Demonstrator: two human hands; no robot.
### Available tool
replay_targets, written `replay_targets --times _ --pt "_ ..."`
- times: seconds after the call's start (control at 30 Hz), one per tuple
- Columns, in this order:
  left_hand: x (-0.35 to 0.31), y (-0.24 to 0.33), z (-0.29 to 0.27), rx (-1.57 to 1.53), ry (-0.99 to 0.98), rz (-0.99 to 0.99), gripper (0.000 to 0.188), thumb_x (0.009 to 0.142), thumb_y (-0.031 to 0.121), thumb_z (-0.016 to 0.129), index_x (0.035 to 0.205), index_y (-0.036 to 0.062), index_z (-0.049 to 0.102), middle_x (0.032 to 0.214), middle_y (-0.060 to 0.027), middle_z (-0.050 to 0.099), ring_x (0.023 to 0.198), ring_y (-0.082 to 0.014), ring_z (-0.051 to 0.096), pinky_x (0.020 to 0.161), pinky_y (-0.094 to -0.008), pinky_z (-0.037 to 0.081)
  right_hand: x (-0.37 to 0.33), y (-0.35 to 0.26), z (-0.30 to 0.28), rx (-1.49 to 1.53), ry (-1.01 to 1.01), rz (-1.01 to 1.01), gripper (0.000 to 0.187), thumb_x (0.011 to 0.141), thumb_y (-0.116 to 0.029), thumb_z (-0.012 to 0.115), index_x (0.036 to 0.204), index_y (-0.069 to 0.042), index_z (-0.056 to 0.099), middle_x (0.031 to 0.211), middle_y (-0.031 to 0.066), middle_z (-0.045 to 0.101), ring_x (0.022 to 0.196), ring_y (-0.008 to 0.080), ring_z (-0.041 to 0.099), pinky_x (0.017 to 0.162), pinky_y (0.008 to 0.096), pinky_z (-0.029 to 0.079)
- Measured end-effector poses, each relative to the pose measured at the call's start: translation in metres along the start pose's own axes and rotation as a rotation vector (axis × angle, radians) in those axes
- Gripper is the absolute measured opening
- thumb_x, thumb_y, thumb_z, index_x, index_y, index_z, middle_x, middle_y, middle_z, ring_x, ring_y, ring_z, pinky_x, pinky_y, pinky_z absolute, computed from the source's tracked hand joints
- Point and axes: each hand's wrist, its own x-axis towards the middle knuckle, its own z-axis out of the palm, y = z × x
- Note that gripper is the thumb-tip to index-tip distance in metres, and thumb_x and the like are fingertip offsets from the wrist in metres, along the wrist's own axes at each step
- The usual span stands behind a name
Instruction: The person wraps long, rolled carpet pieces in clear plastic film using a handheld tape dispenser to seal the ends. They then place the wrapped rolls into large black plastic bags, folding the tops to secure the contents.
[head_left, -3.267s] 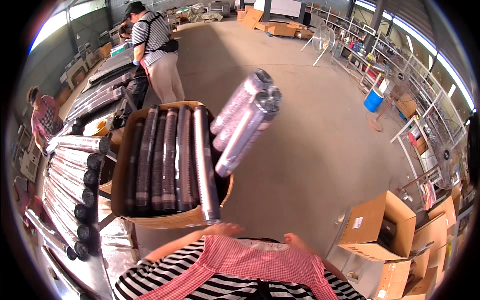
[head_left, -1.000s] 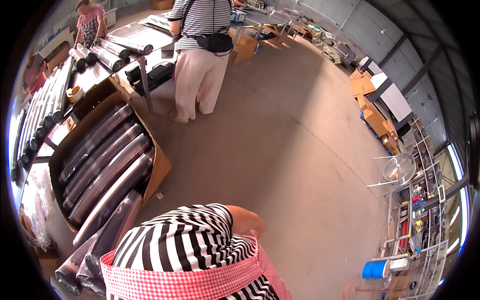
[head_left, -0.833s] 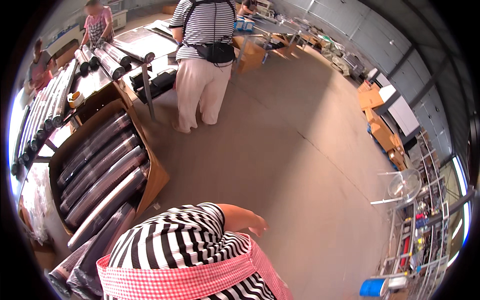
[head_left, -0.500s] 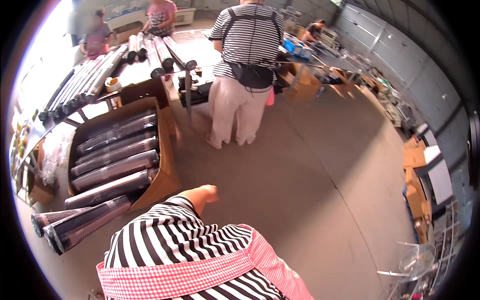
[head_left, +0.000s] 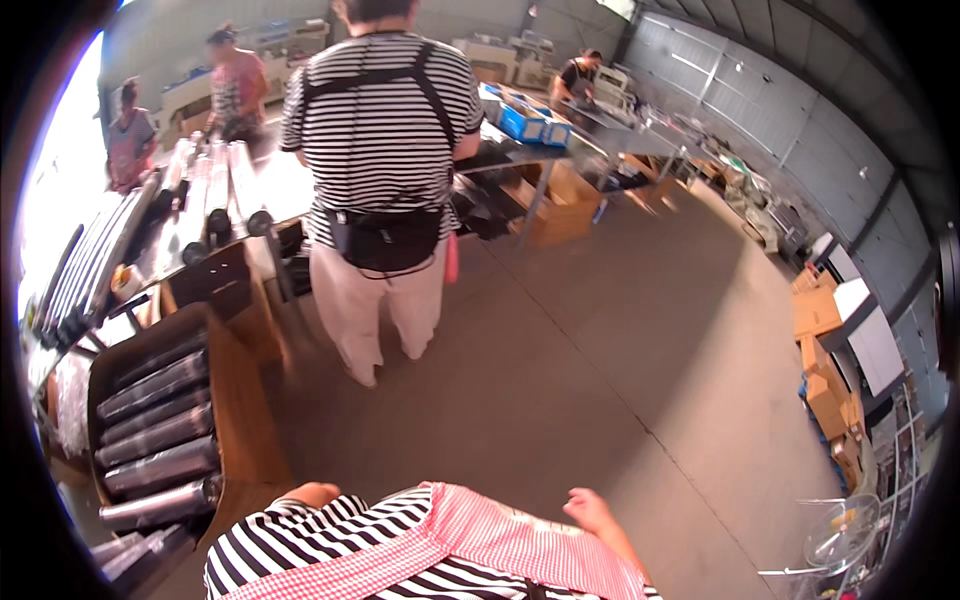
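Workshop floor partly shaded, ahead of both hands. Left hand: near the box; finger spread cannot be told. Right hand: above floor, apart from left hand; spread or closed, cannot tell. Rolls: lying in box, left of left hand. Co-worker: beyond left hand, beside surface.
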Motion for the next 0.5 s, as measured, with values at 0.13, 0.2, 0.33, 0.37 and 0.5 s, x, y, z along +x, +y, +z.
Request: replay_targets --times 0.13,0.2,0.33,0.37,0.5 --pt "0.028 0.161 -0.156 0.039 0.293 0.294 0.054 0.088 0.044 0.067 0.129 0.0093 0.06 0.132 -0.0163 0.06 0.123 -0.0354 0.057 0.102 -0.0456 0.048 -0.004 0.085 0.003 0.15 -0.182 0.492 0.052 0.085 -0.039 0.074 0.121 -0.003 0.064 0.104 0.0163 0.072 0.091 0.0284 0.069 0.083 0.0411 0.055" --pt "0.036 0.203 -0.222 -0.208 0.596 0.448 0.061 0.089 0.039 0.065 0.138 0.006 0.053 0.138 -0.0185 0.056 0.129 -0.0335 0.053 0.107 -0.0426 0.045 0.0 0.074 -0.004 0.115 -0.126 0.602 0.051 0.085 -0.039 0.074 0.119 -0.003 0.065 0.103 0.0165 0.072 0.091 0.0282 0.069 0.082 0.0413 0.055" --pt "-0.001 0.311 -0.352 -0.409 0.576 0.761 0.062 0.091 0.037 0.064 0.142 0.0056 0.05 0.145 -0.0179 0.051 0.134 -0.0326 0.049 0.111 -0.0413 0.041 0.051 0.072 -0.045 0.147 -0.041 0.701 0.048 0.084 -0.037 0.074 0.116 -0.002 0.066 0.1 0.0169 0.072 0.09 0.0278 0.069 0.08 0.0417 0.055" --pt "-0.012 0.329 -0.373 -0.383 0.582 0.768 0.062 0.091 0.038 0.064 0.142 0.0055 0.049 0.145 -0.0179 0.051 0.134 -0.0327 0.049 0.111 -0.0411 0.04 0.071 0.074 -0.058 0.146 -0.028 0.712 0.048 0.084 -0.037 0.074 0.115 -0.002 0.066 0.099 0.0171 0.072 0.089 0.0277 0.069 0.08 0.0418 0.055" --pt "0.022 0.348 -0.407 -0.287 0.578 0.754 0.066 0.091 0.041 0.065 0.143 0.0053 0.049 0.146 -0.018 0.05 0.134 -0.0331 0.049 0.112 -0.0408 0.039 0.172 0.082 -0.114 0.076 -0.059 0.714 0.046 0.083 -0.036 0.074 0.112 -0.001 0.067 0.097 0.0175 0.072 0.088 0.0273 0.069 0.078 0.0422 0.055"
